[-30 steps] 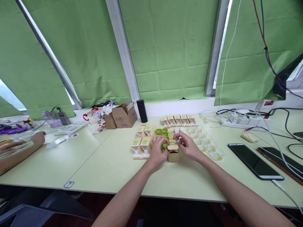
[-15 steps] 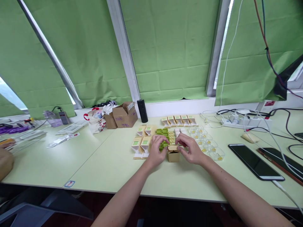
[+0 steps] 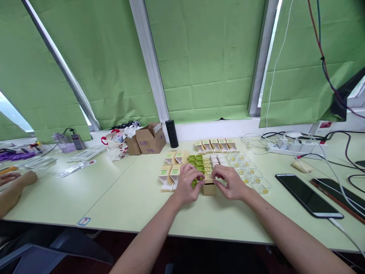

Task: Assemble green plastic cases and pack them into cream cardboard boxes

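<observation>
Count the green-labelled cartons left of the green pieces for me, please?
4: back-left carton, back-right carton, front-left carton and front-right carton. More could be hidden behind the left hand.

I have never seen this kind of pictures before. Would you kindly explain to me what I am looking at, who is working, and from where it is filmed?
There is no machine here: a person works with two bare hands. All the pictures come from one camera worn on that person's head, looking forward and down.

On the pale table stands a small brown box. The left hand and right hand hold its top flap with their fingers, one at each end; a dark opening shows below it.

Around them are cartons with green labels, green containers, clear cups and, further right, a phone. The hand at the far left is another person's.
</observation>
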The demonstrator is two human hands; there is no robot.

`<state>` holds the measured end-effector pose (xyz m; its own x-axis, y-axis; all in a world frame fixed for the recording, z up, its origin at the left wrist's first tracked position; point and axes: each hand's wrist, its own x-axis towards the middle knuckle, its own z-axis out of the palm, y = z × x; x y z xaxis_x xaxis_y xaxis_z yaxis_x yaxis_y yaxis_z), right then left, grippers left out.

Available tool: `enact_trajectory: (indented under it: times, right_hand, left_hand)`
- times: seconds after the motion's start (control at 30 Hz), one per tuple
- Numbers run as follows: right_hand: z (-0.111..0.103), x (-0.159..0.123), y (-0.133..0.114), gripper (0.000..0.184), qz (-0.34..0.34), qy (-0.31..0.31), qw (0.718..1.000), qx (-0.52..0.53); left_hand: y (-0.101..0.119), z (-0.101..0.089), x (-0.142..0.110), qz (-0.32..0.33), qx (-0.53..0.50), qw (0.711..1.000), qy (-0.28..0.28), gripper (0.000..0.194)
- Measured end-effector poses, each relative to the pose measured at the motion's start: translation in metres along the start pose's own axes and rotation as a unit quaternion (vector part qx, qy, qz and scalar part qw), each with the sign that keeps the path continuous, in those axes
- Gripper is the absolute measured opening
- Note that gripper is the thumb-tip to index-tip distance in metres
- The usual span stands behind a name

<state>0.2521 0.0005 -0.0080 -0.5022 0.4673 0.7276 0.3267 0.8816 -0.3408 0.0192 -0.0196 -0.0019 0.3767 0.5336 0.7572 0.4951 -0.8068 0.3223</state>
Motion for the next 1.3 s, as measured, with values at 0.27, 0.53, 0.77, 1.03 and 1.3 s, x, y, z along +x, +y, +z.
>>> enact_trajectory:
  times: [0.27,0.53,0.77,1.03,1.3]
  right_hand:
    - [-0.0006,0.0008,-0.0043,0.023,-0.002,-0.013,1.000,0.005]
    - [-0.0004,0.0017,-0.0064,0.022,-0.011,-0.019,1.000,0.005]
    - [-0.0010,0.0009,-0.0055,0.021,-0.006,-0.030,0.999,0.009]
    - [0.0007,-0.0025,-0.0007,0.016,-0.004,-0.034,0.999,-0.003]
    - [0.0023,-0.0034,-0.0021,0.012,0.018,-0.049,0.999,-0.013]
  left_hand:
    - [0.0000,-0.0009,-0.0011,0.014,0.019,1.000,-0.011,0.003]
    - [-0.0023,0.0011,-0.0029,0.031,0.023,0.999,-0.011,0.004]
    - [-0.0022,0.0009,-0.0037,0.038,0.023,0.999,-0.016,0.007]
    - [-0.0044,0.0023,-0.0051,0.051,0.026,0.998,-0.021,0.008]
    - [-0.0022,0.0007,-0.0050,0.041,0.029,0.998,-0.041,0.009]
